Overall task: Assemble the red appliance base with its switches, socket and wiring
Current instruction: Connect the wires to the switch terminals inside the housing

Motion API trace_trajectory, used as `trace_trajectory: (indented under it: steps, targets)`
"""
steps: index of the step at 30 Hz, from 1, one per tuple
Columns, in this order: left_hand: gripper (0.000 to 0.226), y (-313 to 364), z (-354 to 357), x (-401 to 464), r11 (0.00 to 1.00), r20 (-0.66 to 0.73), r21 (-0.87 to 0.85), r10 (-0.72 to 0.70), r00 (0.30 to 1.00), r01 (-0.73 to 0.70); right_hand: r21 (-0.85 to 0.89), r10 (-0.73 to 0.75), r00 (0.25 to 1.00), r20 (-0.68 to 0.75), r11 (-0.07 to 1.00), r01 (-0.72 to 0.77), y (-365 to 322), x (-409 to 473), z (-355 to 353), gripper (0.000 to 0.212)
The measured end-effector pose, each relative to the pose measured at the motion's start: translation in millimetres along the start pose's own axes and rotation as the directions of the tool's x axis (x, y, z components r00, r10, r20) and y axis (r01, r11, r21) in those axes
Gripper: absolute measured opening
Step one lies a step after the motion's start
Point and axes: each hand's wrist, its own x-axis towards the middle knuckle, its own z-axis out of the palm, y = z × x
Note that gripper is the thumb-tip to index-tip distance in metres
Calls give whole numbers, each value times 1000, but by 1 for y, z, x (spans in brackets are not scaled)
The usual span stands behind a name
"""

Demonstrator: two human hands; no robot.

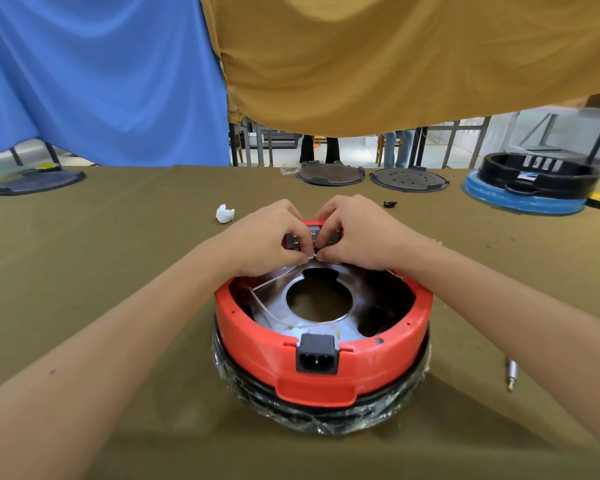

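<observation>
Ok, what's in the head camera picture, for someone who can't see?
Both hands, left and right, pinch a thin wire at the far rim of a red appliance base on a table.

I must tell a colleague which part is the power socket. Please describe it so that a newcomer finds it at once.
Start from the red appliance base in the middle of the olive-covered table. On its rim nearest the camera, opposite both hands, sits the power socket. It is the only black rectangular block set in the red wall, with metal pins inside its opening.
</observation>
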Motion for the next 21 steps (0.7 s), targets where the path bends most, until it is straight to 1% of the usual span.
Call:
trace_trajectory:
  steps: [4, 14, 21]
  targets:
    - [10, -2, 1, 0, 1000, -11, -8, 6, 1000, -6, 22, -2, 1000, 14, 1000, 2, 1, 0, 0, 3]
    - [6, -3, 1, 0, 998, -35, -54, -22, 999, 20, 45, -15, 999, -29, 999, 16, -1, -3, -2, 8]
    - [10, -3, 0, -1, 998, -1, -64, 4, 1000, -4, 59, -11, 1000, 13, 998, 10, -2, -2, -4, 12]
